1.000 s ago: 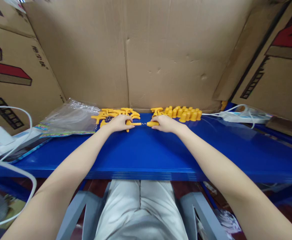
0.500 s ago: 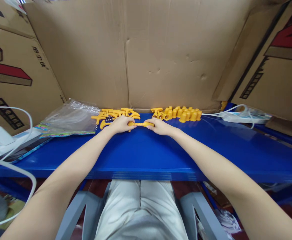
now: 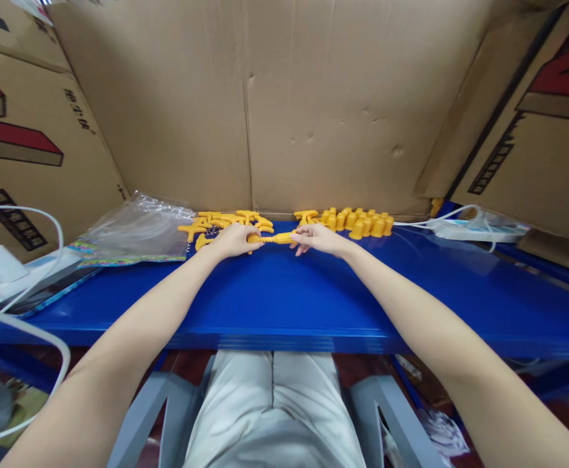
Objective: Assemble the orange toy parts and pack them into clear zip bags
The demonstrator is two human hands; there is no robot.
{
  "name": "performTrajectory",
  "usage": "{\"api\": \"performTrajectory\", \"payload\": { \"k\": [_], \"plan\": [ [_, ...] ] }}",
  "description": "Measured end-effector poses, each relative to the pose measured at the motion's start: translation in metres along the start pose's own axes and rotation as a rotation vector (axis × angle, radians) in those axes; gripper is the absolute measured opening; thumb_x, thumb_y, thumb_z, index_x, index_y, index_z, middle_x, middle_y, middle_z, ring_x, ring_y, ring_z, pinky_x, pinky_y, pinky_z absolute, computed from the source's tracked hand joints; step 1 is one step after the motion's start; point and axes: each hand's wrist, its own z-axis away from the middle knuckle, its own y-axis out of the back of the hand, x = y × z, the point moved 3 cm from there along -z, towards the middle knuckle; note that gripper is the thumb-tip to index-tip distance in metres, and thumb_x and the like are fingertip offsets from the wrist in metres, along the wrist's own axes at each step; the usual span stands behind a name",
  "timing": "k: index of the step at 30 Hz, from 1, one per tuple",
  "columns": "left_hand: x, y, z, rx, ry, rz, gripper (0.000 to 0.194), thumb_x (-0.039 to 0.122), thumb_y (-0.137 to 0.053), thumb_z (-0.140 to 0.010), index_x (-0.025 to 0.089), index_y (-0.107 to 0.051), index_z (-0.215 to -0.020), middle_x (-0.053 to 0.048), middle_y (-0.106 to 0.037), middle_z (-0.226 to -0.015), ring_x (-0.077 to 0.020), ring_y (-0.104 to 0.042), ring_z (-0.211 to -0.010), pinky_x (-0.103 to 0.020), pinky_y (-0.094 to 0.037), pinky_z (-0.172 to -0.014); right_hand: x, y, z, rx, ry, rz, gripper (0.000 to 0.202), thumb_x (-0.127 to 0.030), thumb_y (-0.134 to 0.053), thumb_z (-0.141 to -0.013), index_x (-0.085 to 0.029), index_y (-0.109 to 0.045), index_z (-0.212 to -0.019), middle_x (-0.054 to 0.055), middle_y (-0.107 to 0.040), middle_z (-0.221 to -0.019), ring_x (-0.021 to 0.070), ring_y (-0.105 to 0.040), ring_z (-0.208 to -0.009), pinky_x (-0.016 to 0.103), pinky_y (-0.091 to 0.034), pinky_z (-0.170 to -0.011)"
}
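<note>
My left hand (image 3: 237,241) is closed on one end of a yellow threaded piece (image 3: 267,239) above the blue table. A yellow sleeve (image 3: 283,238) sits on the right end of that piece. My right hand (image 3: 317,239) is at the sleeve's right end, its fingers loosened and apart, fingertips beside the sleeve. Behind my left hand lie several yellow T-shaped handles (image 3: 248,215) with dark metal spirals among them. Behind my right hand is another yellow handle (image 3: 306,214), partly hidden, and several yellow caps (image 3: 362,222) stand to its right.
Clear plastic bags (image 3: 136,227) lie at the left of the blue table (image 3: 284,299). White power strips with cables (image 3: 477,229) are at both sides. A cardboard panel (image 3: 314,110) stands along the back.
My right hand has opened from its grip on the yellow sleeve and shifted slightly right. My left hand keeps its hold, nearly in place.
</note>
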Motion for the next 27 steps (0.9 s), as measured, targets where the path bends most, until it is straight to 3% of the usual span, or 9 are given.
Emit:
{"api": "performTrajectory", "payload": {
  "k": [6, 13, 20, 24, 27],
  "plan": [
    [-0.0035, -0.0045, 0.0002, 0.001, 0.002, 0.139, 0.026, 0.039, -0.059, -0.079, 0.018, -0.071, -0.088, 0.0, -0.068, -0.063, -0.014, -0.058, -0.059, -0.024, -0.041, -0.063, -0.0047, -0.005, 0.0048, 0.002, -0.115, -0.071, 0.024, -0.035, -0.056, -0.091, -0.011, -0.062, -0.092, 0.012, -0.072, -0.092, 0.0092, -0.065, -0.057, 0.018, -0.05, -0.053],
    [-0.0075, -0.0079, -0.0015, 0.011, 0.05, 0.22, 0.026, 0.039, -0.064, -0.076, 0.016, -0.072, -0.085, 0.001, -0.066, -0.06, -0.0116, -0.054, -0.054, -0.022, -0.037, -0.055, -0.0015, -0.0048, 0.0028, -0.007, -0.096, -0.085, 0.026, -0.038, -0.058, -0.089, -0.012, -0.061, -0.093, 0.011, -0.072, -0.093, 0.0093, -0.066, -0.058, 0.018, -0.051, -0.054],
    [-0.0066, -0.0083, -0.0014, -0.003, 0.055, 0.23, 0.028, 0.041, -0.063, -0.075, 0.017, -0.072, -0.086, 0.001, -0.066, -0.061, -0.0115, -0.054, -0.055, -0.023, -0.038, -0.057, -0.0042, -0.0033, 0.0042, -0.022, -0.12, -0.039, 0.034, -0.045, -0.053, -0.091, -0.012, -0.06, -0.089, 0.014, -0.072, -0.09, 0.0119, -0.065, -0.056, 0.022, -0.05, -0.055],
    [-0.0045, -0.0057, -0.0015, -0.01, 0.07, 0.207, 0.027, 0.04, -0.063, -0.075, 0.017, -0.073, -0.086, 0.0, -0.066, -0.061, -0.012, -0.054, -0.056, -0.023, -0.038, -0.058, -0.0009, -0.0043, 0.0004, 0.044, -0.077, 0.152, 0.03, -0.038, -0.047, -0.094, -0.012, -0.06, -0.102, 0.014, -0.07, -0.098, 0.0141, -0.066, -0.065, 0.026, -0.051, -0.061],
    [-0.0018, -0.0041, -0.0016, -0.03, 0.089, 0.223, 0.028, 0.039, -0.064, -0.074, 0.015, -0.073, -0.086, -0.001, -0.065, -0.059, -0.0134, -0.055, -0.057, -0.024, -0.038, -0.058, -0.0061, -0.0048, -0.0006, 0.187, 0.151, 0.461, 0.029, -0.027, -0.056, -0.088, -0.012, -0.059, -0.113, 0.015, -0.066, -0.109, 0.0194, -0.065, -0.087, 0.034, -0.05, -0.08]
  ]
}}
